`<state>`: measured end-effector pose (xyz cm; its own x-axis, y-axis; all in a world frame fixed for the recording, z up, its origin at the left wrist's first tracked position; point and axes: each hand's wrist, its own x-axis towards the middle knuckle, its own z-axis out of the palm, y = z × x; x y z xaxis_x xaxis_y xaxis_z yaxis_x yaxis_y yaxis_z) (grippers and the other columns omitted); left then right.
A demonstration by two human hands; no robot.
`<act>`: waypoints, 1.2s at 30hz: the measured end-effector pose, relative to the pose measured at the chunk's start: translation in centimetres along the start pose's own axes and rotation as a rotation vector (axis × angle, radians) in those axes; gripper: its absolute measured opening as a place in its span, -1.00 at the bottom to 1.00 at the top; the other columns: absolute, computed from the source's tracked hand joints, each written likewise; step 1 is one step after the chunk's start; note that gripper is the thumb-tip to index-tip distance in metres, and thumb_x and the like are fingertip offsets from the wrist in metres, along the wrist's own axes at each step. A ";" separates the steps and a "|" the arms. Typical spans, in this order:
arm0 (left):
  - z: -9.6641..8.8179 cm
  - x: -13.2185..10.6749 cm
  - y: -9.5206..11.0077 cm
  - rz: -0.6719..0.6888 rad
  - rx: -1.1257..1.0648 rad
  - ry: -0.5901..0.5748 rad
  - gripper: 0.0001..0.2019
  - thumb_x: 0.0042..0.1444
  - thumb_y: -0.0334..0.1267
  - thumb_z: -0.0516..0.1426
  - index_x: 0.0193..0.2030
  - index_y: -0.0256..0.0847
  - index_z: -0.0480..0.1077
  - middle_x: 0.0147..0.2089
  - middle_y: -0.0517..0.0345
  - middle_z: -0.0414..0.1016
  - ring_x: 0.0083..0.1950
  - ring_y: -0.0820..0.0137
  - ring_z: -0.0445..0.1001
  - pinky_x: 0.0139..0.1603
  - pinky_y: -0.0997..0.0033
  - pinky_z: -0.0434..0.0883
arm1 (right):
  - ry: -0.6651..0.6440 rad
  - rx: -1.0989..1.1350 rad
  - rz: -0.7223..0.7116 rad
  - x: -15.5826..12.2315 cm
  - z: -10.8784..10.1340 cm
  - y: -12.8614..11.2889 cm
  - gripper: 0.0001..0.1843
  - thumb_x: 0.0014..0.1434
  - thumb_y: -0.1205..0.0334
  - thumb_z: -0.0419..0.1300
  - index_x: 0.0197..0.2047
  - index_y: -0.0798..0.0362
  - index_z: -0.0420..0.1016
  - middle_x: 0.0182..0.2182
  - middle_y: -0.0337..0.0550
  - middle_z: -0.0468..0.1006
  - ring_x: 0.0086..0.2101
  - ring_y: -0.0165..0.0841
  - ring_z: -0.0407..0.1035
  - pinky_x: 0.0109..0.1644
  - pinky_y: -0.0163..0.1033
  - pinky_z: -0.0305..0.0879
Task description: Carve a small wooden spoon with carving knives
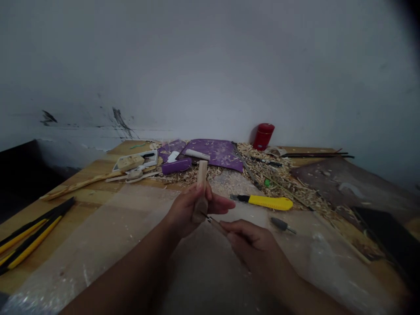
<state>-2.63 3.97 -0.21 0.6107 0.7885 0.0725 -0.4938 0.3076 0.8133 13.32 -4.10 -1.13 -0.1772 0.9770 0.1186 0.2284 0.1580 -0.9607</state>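
My left hand (190,208) grips an upright pale wooden block (202,183), its fingers wrapped around the lower part. My right hand (249,245) is shut on a small wooden-handled carving tool (216,226). The tool's thin metal tip points left and sits at or very near the lower end of the block. I cannot tell whether it touches the wood. Both hands are held above a plastic-covered wooden table (98,245).
A yellow utility knife (265,202) and a small grey burr (282,225) lie right of my hands. Wood shavings (275,175) spread along the back, near purple mats (213,153) and a red canister (263,136). Yellow-and-black tools (33,236) lie at left. A white wall rises behind.
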 end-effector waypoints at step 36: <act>-0.5 0.0 -1.1 -0.117 0.112 -0.025 -0.80 0.11 -0.20 0.03 -0.45 -0.27 0.26 -0.34 -0.15 0.59 -0.08 0.03 0.49 0.07 -0.18 0.15 | -0.135 -0.893 -0.401 -0.7 0.2 1.6 -0.54 0.10 0.41 -0.06 0.07 0.17 0.37 -0.60 -0.11 0.41 -0.61 -0.29 0.27 -0.56 -0.25 0.00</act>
<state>-2.41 3.90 -1.38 0.6758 0.7369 -0.0136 -0.3470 0.3344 0.8762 13.63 -4.57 -2.82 -0.4942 0.8119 0.3108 0.7562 0.5778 -0.3071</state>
